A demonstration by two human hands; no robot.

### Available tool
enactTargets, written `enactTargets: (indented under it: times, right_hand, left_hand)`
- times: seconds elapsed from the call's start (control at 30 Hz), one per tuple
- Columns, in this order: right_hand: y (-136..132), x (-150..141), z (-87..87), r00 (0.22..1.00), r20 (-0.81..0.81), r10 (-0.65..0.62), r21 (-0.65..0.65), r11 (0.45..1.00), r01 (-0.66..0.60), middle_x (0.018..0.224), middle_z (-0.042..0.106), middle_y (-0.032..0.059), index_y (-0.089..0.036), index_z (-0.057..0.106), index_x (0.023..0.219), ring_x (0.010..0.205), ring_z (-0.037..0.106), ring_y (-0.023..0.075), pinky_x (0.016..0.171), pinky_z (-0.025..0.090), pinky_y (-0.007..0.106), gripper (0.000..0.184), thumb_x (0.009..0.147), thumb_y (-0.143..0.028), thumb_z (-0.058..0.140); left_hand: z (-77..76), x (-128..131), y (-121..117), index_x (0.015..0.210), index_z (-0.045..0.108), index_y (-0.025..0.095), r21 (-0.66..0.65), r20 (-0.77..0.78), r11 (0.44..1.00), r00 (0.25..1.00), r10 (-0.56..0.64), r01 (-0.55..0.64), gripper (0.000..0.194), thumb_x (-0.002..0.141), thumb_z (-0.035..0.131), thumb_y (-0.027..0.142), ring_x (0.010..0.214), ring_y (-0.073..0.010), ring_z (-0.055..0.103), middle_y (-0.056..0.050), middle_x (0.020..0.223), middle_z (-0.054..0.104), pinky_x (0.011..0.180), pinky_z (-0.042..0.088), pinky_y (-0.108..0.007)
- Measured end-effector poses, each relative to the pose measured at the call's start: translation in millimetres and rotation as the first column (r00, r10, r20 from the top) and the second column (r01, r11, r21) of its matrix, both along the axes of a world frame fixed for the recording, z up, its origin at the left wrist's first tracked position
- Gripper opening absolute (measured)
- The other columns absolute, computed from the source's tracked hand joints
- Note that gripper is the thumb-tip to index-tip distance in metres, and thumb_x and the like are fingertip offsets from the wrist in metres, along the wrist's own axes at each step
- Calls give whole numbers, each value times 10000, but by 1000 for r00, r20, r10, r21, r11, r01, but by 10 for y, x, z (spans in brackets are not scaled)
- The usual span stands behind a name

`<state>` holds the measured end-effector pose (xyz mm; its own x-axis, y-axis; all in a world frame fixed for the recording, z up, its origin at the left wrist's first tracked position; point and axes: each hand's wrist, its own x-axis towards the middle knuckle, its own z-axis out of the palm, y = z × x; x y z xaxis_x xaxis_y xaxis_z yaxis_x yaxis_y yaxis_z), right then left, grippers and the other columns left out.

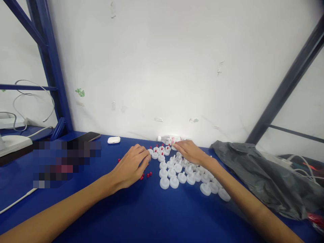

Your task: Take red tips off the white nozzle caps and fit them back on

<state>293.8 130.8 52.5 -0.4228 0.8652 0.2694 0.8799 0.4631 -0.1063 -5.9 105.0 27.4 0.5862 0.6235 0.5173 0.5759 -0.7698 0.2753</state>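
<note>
My left hand (pixel 134 166) is over the table with its fingers curled and closed. Its fingertips reach beside the white nozzle caps that wear small red tips (pixel 161 154); what it pinches, if anything, is hidden. Around and under it lie loose red tips (pixel 148 175). My right hand (pixel 190 152) reaches over the back of the group, fingers closed at a white nozzle cap (pixel 173 147) at their ends. Below and beside that hand stand many white nozzle caps without red tips (pixel 174 182), their spouts mostly pointing up.
A clear plastic bottle (pixel 167 139) lies against the wall behind the caps. A white earphone case (pixel 113 140) and a phone (pixel 88 136) lie to the left. Grey plastic sheeting (pixel 255 172) covers the right side. Blue frame posts (pixel 49 64) rise at the left.
</note>
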Motion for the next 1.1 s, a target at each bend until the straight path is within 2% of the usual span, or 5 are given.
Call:
enactTargets:
  times: [0.3,0.5,0.63,0.8,1.1]
  right_hand:
    - [-429,-714,196,915,56,399,120,907,-403,1005,693,65,-209,501,1094,899,648,218,830,487,362,55,1040,-199,506]
    - [-456,-919,302,894,5,447,111,889,-445,909,615,21,-231,428,994,765,565,190,679,433,307,176,1002,-246,603]
    - [-274,-742,322,903,111,416,100,899,-426,937,657,52,-214,483,1021,850,604,213,753,462,327,126,994,-212,606]
    - [97,-214,362,993,75,95,177,978,-108,1046,719,106,-195,559,1168,898,652,257,808,491,390,163,1007,-221,567]
    - [378,187,62,996,46,70,-26,997,-69,1144,783,103,-197,767,1135,1021,730,265,883,538,346,349,1056,-379,480]
  left_hand:
    - [-26,-8,13,1123,585,241,49,123,997,991,52,-59,163,1022,512,345,960,-240,592,-24,996,664,884,484,-411]
    - [2,-23,72,953,611,232,204,-48,978,997,55,-44,278,1062,367,312,825,-248,533,-36,869,648,785,428,-406]
    - [39,-11,54,776,535,238,45,32,998,998,50,-52,376,1066,325,354,731,-213,516,8,734,588,752,403,-383]
    - [32,-34,53,699,386,246,-74,111,985,981,162,-154,438,1083,253,408,659,-189,490,40,653,488,660,383,-347]
    - [-178,-5,164,961,686,243,-166,-36,983,996,80,-85,248,1003,454,321,997,-258,564,-50,1050,664,927,467,-441]
